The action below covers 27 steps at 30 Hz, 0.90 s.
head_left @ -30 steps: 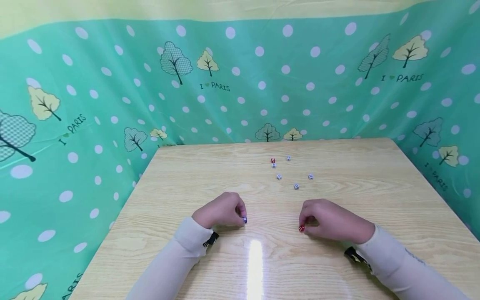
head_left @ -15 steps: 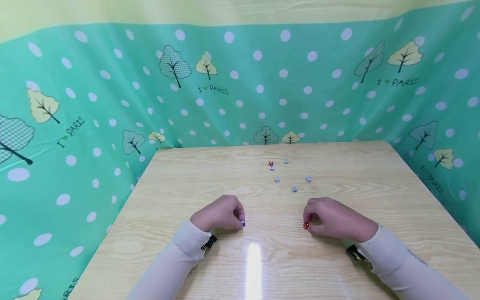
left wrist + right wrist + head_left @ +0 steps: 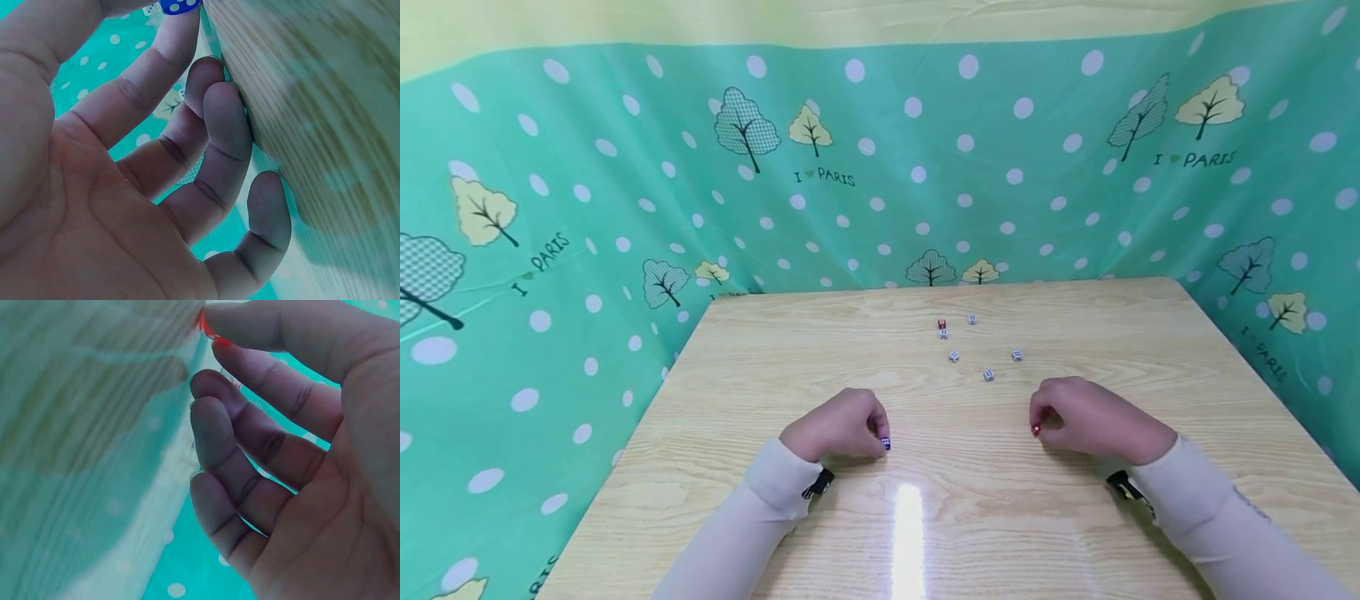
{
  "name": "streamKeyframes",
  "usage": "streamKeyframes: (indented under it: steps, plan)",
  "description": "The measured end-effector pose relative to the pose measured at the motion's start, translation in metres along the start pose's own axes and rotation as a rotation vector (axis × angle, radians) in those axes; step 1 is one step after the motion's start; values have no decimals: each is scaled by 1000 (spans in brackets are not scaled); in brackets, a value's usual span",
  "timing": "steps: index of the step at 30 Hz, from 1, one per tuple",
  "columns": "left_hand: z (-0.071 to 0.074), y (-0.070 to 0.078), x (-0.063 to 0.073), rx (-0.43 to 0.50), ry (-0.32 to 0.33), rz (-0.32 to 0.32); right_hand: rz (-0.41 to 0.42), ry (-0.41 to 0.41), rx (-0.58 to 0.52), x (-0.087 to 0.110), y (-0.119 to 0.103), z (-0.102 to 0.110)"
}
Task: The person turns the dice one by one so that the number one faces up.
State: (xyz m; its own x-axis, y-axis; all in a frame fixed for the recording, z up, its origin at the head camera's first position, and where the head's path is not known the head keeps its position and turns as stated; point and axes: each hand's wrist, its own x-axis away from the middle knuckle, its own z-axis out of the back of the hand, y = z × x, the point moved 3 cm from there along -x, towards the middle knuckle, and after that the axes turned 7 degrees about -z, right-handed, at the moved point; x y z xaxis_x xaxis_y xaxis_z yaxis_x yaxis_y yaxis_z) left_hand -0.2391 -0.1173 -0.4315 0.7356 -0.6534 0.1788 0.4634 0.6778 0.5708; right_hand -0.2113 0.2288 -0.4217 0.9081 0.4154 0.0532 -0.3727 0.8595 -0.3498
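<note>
My left hand [image 3: 842,423] pinches a blue die [image 3: 885,443] with white pips between thumb and index finger, low over the wooden table [image 3: 737,517]. In the left wrist view the blue die [image 3: 179,6] shows at the top edge, and the other fingers [image 3: 228,122] curl loosely close to the wood. On the right side, my right hand [image 3: 1090,417] pinches a red die [image 3: 1036,430], mostly covered by the fingertips. Only a red sliver of that die [image 3: 206,325] appears in the right wrist view.
Farther back lie several white dice, among them one nearest my hands [image 3: 988,376] and one at the right [image 3: 1017,356]. A second red die [image 3: 942,324] sits right by a white die [image 3: 943,334]. A green dotted curtain [image 3: 850,167] hangs behind the table.
My right hand has moved right and slightly away from me with the red die in its pinch. The left hand holds the blue die in nearly the same place.
</note>
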Motion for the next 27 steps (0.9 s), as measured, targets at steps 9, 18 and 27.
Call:
streamKeyframes:
  steps: [9, 18, 27]
  plan:
    - [-1, -2, -1, 13, -3, 4, -79, -33, -28, -1, 24, 9]
    - [0, -1, 0, 17, -8, 4, -151, -57, -51, 4, 50, 16]
    - [0, 0, 1, 27, -11, 5, -234, -65, -61, 6, 75, 21]
